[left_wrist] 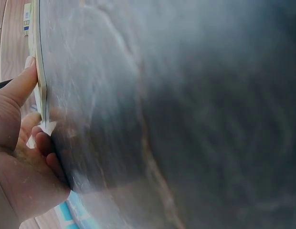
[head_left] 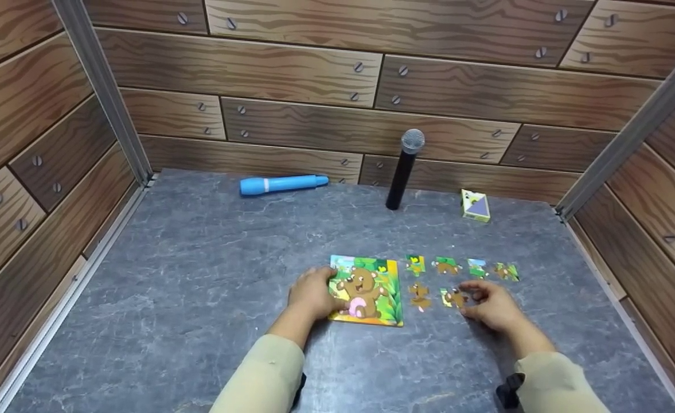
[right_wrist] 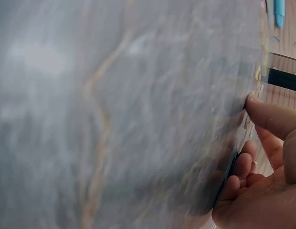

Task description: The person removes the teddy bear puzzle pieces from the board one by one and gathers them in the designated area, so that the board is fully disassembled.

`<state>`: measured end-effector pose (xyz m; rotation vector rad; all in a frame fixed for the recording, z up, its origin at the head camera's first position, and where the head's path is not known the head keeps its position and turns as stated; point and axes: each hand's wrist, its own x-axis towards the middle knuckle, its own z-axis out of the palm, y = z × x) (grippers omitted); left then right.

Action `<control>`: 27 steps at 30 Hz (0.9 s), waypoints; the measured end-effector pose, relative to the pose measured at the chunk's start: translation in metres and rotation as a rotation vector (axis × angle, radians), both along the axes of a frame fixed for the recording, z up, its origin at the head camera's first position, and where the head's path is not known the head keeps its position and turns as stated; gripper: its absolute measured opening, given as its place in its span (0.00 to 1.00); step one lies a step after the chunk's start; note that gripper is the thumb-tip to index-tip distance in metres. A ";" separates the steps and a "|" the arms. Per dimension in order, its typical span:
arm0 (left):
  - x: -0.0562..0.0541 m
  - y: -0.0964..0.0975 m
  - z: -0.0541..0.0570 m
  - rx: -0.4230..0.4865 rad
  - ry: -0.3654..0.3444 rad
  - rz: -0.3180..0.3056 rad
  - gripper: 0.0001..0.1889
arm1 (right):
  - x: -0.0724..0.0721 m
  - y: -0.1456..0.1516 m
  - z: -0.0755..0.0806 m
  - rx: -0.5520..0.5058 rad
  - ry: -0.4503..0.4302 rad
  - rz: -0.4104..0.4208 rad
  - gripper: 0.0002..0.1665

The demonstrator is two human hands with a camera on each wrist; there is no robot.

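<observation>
A square bear jigsaw puzzle (head_left: 366, 291) lies flat on the table. My left hand (head_left: 312, 294) grips its left side, with the thumb over the lower part and the fingertips at the upper corner. In the left wrist view the board's thin edge (left_wrist: 39, 71) runs past the thumb of that hand (left_wrist: 24, 138). To the right, my right hand (head_left: 493, 307) holds a loose brown puzzle piece (head_left: 453, 297) between thumb and index finger, at the table surface. The right wrist view shows that hand's curled fingers (right_wrist: 243, 164) low against the table; the piece is mostly hidden there.
Beside the board lie more loose pieces: a brown one (head_left: 420, 295), and a row above with a green-yellow piece (head_left: 415, 264) and several others. Farther back are a blue marker-shaped object (head_left: 283, 184), an upright black microphone (head_left: 405, 169) and a small box (head_left: 475, 206). Wood-patterned walls enclose the table.
</observation>
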<state>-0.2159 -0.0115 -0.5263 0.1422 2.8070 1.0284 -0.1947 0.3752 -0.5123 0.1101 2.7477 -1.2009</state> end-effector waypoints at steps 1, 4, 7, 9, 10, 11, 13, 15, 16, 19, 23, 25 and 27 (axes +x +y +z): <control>0.000 0.000 0.000 0.000 0.002 0.001 0.42 | 0.000 0.000 0.001 -0.005 -0.008 -0.003 0.37; 0.000 0.000 0.000 0.002 0.008 0.005 0.42 | 0.000 -0.001 0.006 -0.019 -0.026 -0.032 0.40; 0.000 0.000 -0.001 0.004 0.010 0.007 0.42 | 0.001 -0.004 0.009 -0.013 -0.019 -0.066 0.40; 0.001 -0.001 0.000 0.005 0.009 0.004 0.42 | 0.001 -0.009 0.011 -0.004 0.004 -0.075 0.39; 0.001 -0.001 0.000 0.006 0.008 0.002 0.42 | 0.001 -0.013 0.012 -0.006 0.025 -0.077 0.38; 0.001 -0.001 0.001 0.007 0.009 0.002 0.42 | 0.000 -0.017 0.013 -0.008 0.048 -0.075 0.37; 0.001 -0.001 0.002 0.008 0.008 0.002 0.42 | 0.000 -0.028 0.014 -0.025 0.094 -0.057 0.35; 0.001 -0.001 0.002 0.009 0.003 0.003 0.42 | -0.001 -0.042 0.015 -0.050 0.137 -0.034 0.34; 0.001 -0.001 0.002 0.010 -0.001 0.005 0.42 | -0.001 -0.049 0.015 -0.061 0.150 -0.023 0.33; 0.000 -0.001 0.002 0.005 -0.009 0.004 0.42 | 0.000 -0.071 0.013 -0.099 0.164 0.030 0.31; 0.000 -0.001 0.000 -0.003 -0.008 0.000 0.42 | 0.004 -0.099 0.010 -0.130 0.154 0.127 0.32; 0.001 0.000 0.000 -0.006 -0.006 -0.004 0.42 | 0.008 -0.110 0.008 -0.107 0.141 0.158 0.32; 0.001 0.000 0.000 -0.009 -0.004 -0.007 0.42 | 0.011 -0.120 0.007 -0.060 0.129 0.169 0.33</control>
